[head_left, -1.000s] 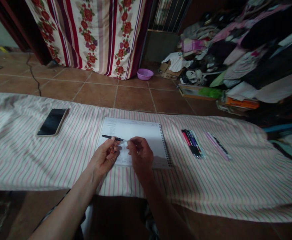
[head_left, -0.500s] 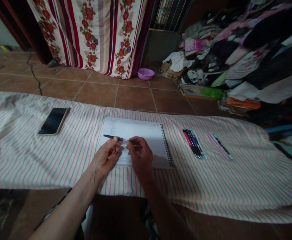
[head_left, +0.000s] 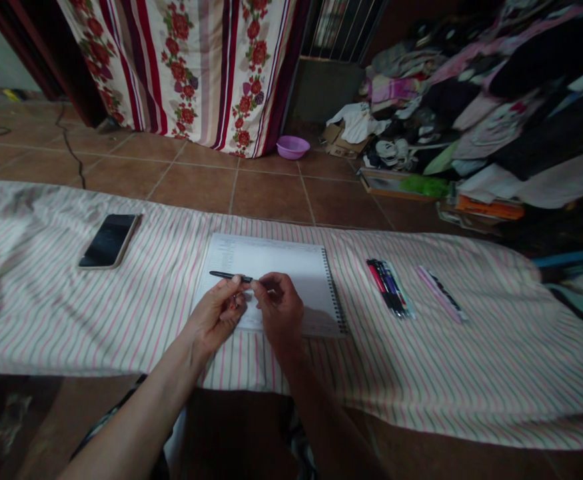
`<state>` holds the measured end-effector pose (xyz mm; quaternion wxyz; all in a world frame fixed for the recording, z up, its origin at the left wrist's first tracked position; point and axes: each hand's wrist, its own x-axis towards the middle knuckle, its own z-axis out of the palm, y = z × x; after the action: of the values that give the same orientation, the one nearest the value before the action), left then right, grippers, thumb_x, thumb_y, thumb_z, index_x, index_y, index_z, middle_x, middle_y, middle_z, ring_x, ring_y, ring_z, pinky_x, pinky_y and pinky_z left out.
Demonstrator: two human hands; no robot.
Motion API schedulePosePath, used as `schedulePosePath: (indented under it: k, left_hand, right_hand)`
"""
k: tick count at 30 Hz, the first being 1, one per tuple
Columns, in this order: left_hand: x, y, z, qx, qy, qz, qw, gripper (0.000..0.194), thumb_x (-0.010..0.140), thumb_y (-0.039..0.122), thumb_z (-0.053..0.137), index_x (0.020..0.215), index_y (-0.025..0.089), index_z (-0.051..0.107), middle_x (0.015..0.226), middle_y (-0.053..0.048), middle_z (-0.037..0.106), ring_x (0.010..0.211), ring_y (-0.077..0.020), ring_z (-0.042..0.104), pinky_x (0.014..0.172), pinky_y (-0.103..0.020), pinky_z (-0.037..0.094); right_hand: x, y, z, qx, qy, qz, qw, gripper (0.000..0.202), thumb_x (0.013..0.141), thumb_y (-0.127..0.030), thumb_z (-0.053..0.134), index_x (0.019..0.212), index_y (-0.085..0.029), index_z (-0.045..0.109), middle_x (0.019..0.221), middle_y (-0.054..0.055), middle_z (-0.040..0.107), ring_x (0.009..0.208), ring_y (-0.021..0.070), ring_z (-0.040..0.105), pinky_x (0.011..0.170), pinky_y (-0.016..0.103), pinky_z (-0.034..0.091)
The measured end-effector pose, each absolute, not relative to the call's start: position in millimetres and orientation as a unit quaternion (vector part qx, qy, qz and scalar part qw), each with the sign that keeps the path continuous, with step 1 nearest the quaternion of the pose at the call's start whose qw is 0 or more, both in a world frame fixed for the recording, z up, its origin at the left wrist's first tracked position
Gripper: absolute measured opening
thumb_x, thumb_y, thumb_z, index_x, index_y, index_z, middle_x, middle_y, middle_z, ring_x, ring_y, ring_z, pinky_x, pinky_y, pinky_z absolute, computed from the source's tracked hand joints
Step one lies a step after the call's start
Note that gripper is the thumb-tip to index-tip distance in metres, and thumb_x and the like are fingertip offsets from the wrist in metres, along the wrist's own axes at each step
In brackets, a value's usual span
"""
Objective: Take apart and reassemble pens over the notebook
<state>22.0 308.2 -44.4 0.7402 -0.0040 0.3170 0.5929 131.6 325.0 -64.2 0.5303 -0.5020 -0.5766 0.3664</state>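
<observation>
A black pen (head_left: 225, 275) is held level above an open spiral notebook (head_left: 291, 260). My left hand (head_left: 218, 310) pinches the pen's barrel between thumb and fingers, its other fingers curled. At the pen's right end, my right hand (head_left: 281, 307) is closed, thumb against fingertips; the tip between them is too small to make out. Both hands nearly touch over the lower middle of the page. The notebook's coil runs down its right side, and faint writing shows at the page's upper left.
Striped cloth (head_left: 161, 293) covers the work surface. A phone (head_left: 108, 241) lies at the left. Several pens (head_left: 388, 287) are bunched right of the notebook, with a pink pen and a dark-patterned one (head_left: 441, 293) farther right. Beyond are a purple basin (head_left: 292, 147) and piled clothes (head_left: 441, 100).
The gap between my fingertips around the pen's right end has narrowed, and the pen sits slightly farther right. The whole view has shifted a little.
</observation>
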Motion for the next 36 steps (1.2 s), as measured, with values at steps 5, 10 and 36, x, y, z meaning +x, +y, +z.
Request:
schedulePosePath:
  k: [5, 10, 36]
  left_hand:
    - [21.7, 308.5, -42.6, -0.027, 0.311, 0.595, 0.740, 0.022, 0.087, 0.007, 0.040, 0.069, 0.008, 0.053, 0.058, -0.005, 0.058, 0.039, -0.0037, 0.048, 0.025, -0.007, 0.025]
    - [20.6, 308.8, -42.0, -0.037, 0.319, 0.601, 0.732, 0.021, 0.087, 0.007, 0.040, 0.070, 0.008, 0.053, 0.061, -0.006, 0.059, 0.039, -0.0037, 0.049, 0.024, -0.007, 0.026]
    - [18.5, 309.2, -41.1, -0.002, 0.349, 0.610, 0.711, 0.020, 0.085, 0.006, 0.045, 0.067, 0.008, 0.053, 0.062, -0.005, 0.060, 0.039, -0.0026, 0.047, 0.024, -0.006, 0.026]
  right_hand:
    - [132.2, 324.6, -66.9, -0.499, -0.582, 0.360, 0.532, 0.014, 0.075, -0.033, 0.060, 0.075, -0.019, 0.057, 0.070, 0.000, 0.061, 0.060, 0.0113, 0.058, 0.050, 0.021, 0.048]
    - [133.6, 323.8, -64.5, -0.488, -0.605, 0.342, 0.528, 0.012, 0.078, -0.030, 0.056, 0.080, -0.019, 0.061, 0.075, 0.001, 0.062, 0.062, 0.0114, 0.059, 0.051, 0.022, 0.049]
    - [135.2, 323.0, -59.3, -0.446, -0.635, 0.315, 0.546, 0.011, 0.079, -0.025, 0.056, 0.079, -0.021, 0.066, 0.078, 0.003, 0.064, 0.067, 0.0126, 0.061, 0.054, 0.023, 0.051]
